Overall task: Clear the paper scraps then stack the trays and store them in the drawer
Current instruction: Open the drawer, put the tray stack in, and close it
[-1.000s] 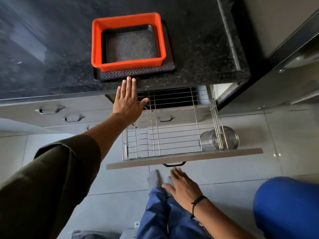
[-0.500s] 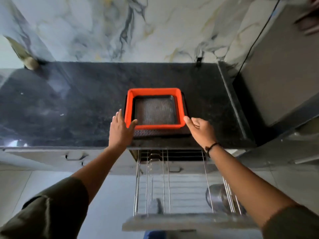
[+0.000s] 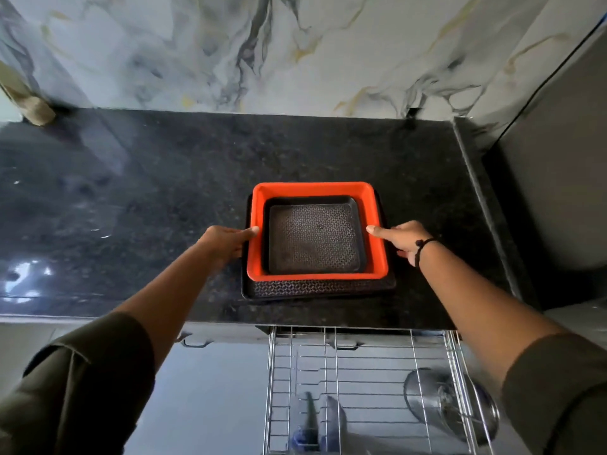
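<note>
- Dark granite bench [image 3: 131, 208] carries the nested trays [image 3: 317, 236]; no scraps visible.
- Both hands, left [image 3: 226, 242] and right [image 3: 405, 241], have just closed in, fingers now clasping the stack's sides.
- I judge lifting comes next, into the open drawer [image 3: 361, 389] below.

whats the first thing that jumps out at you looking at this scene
The orange tray stands out, nested between two black trays in a stack on the dark counter. The left hand and right hand grip the stack's sides. Below the counter's edge, a wire drawer stands pulled open.
</note>
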